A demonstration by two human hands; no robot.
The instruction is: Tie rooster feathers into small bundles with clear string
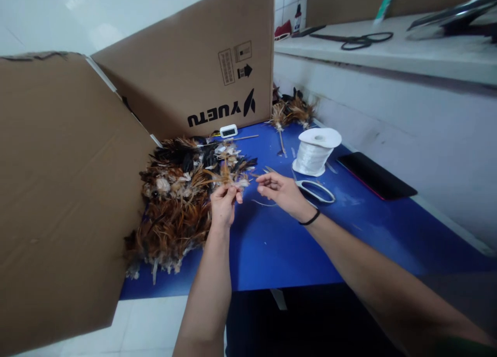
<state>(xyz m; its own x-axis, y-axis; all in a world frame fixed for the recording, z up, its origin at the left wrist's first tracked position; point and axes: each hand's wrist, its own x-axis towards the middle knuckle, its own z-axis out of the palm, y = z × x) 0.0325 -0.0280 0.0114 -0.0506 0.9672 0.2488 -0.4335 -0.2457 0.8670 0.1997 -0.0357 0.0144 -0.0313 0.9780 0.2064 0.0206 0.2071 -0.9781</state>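
A small feather bunch (227, 176) was pinched in the left hand (224, 205), over the blue table (267, 253). Just beside it, the right hand (282, 192) curled half-open; whether it held anything, I could not tell.

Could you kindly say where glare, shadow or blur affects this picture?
Head view: glare patches on the pale surface at upper left; deep shadow beneath the blue table; smeared items on the shelf, far right; feathers in the left hand slightly soft.

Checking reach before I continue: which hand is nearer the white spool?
Right. The right hand is left of the white spool, toward the wearer; the left hand is farther left, holding a feather bunch.
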